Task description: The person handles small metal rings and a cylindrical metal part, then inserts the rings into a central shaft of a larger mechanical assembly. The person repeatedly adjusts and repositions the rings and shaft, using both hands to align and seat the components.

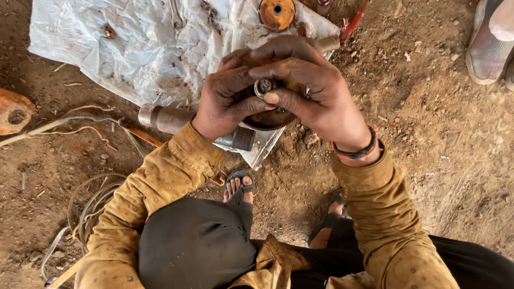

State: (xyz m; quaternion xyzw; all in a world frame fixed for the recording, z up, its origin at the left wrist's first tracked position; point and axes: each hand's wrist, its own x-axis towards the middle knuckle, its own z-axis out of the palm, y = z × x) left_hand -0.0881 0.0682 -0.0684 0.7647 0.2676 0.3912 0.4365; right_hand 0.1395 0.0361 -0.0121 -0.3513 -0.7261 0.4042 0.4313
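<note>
Both of my hands meet over the edge of a dirty white plastic sheet (134, 48). My left hand (227, 99) cups a dark round metal part (267, 119) from below. My right hand (310, 88) closes over the top of the same part, its thumb and fingers pinching a small shiny nut or bearing (263, 85) at the part's middle. A threaded steel shaft (171, 119) lies on the ground just under my left wrist. Most of the round part is hidden by my fingers.
On the sheet lie a rusty orange disc (277, 13), a spanner (175, 15) and a small nut (110, 32). A rusty plate (13, 112) and coiled wire (88, 206) lie at the left on the dirt. Another person's shoe (490, 43) is at top right.
</note>
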